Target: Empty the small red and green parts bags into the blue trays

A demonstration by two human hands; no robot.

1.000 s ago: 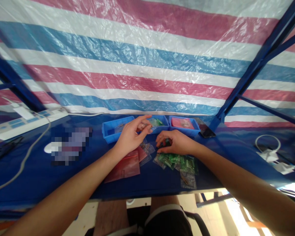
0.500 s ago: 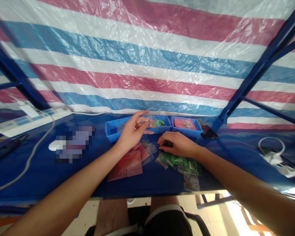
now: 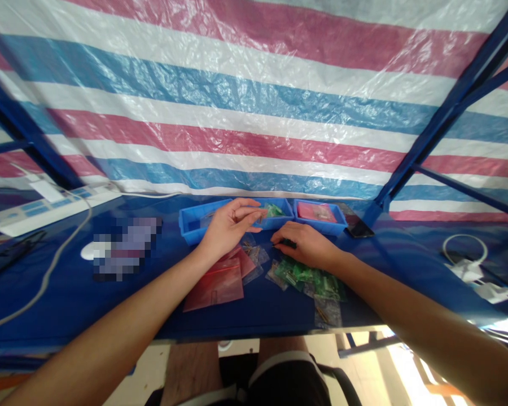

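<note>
My left hand (image 3: 228,225) is over the front of a blue bin (image 3: 190,226), its fingers pinching a small clear plastic bag (image 3: 261,217) with metal bits inside. My right hand (image 3: 307,243) is curled around a small dark object (image 3: 288,243), mostly hidden by the fingers. Beneath the right hand lies a pile of green and clear bags (image 3: 300,274). Red plastic bags (image 3: 220,287) are spread below my left wrist, and clear bags with small metal pieces (image 3: 254,256) lie between the hands. Green bags (image 3: 274,210) sit in the blue bin's right part.
A second blue bin (image 3: 336,226) holds red bags, with a black phone (image 3: 358,223) beside it. To the left are a white power strip (image 3: 55,210), a grey cable (image 3: 53,276) and a white mouse (image 3: 93,250). White chargers and cables (image 3: 468,269) lie at right.
My left hand has dropped slightly, and the clear bag in it is less visible. My right hand has shifted a little, showing more of the dark object under its fingers.
</note>
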